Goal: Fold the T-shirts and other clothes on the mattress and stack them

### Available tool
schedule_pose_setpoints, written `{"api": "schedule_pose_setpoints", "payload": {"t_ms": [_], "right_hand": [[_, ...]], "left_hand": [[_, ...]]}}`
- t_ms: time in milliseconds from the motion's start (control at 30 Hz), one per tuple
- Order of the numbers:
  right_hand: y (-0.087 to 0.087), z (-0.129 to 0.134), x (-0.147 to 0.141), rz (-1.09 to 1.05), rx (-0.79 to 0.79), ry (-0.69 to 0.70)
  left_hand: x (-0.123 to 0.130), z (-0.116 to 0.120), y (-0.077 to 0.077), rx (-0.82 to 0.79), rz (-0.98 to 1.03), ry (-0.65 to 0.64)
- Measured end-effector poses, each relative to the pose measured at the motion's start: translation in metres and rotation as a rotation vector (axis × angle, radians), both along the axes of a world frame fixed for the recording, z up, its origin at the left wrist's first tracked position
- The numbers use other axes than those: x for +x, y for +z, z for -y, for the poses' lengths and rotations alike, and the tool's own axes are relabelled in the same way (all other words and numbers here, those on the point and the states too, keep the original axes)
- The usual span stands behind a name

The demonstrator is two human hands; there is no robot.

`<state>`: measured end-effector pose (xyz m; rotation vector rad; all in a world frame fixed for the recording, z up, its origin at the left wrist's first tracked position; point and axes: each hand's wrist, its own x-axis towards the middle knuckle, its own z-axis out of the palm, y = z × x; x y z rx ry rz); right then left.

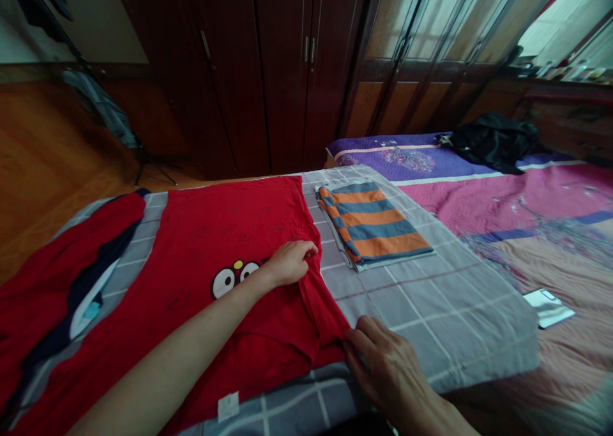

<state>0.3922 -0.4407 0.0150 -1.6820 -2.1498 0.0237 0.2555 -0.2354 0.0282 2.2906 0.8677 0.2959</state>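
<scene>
A red T-shirt with a cartoon eye print lies spread over the grey checked bedding. My left hand pinches the cloth along its right side, just right of the print. Lower down, my right hand grips a corner of the same shirt, drawn out to the right. A small white label shows at the shirt's near edge. Part of the print is hidden behind my left forearm.
Folded striped clothing in orange and blue-grey lies right of the shirt. A red and navy garment is at the left. Farther right are a phone and a black garment or bag on a colourful bedspread. Wardrobes stand behind.
</scene>
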Motion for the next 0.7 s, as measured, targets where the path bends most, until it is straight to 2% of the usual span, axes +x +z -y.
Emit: {"api": "schedule_pose_setpoints", "payload": {"t_ms": [133,200,300,400,467,567,700], "right_hand": [[0.005,-0.004,0.000,-0.003,0.042,-0.022],[0.008,-0.008,-0.001,-0.013,0.035,0.027],[0.012,-0.016,-0.003,-0.173,-0.006,0.072],[0.015,-0.022,-0.003,-0.381,-0.026,0.000],[0.017,-0.023,-0.003,-0.355,-0.074,0.026],[0.020,-0.021,-0.002,-0.204,-0.128,0.105],[0.021,-0.021,-0.004,-0.111,-0.029,0.158]], "left_hand": [[-0.001,0.018,0.014,0.270,-0.005,-0.055],[-0.004,0.025,0.016,0.393,-0.046,-0.171],[-0.009,0.027,0.013,0.392,-0.098,-0.372],[-0.013,0.022,0.010,0.335,-0.066,-0.368],[-0.014,0.020,0.010,0.318,-0.063,-0.362],[-0.012,0.021,0.012,0.347,-0.071,-0.371],[-0.010,0.032,0.006,0.381,-0.092,-0.357]]}}
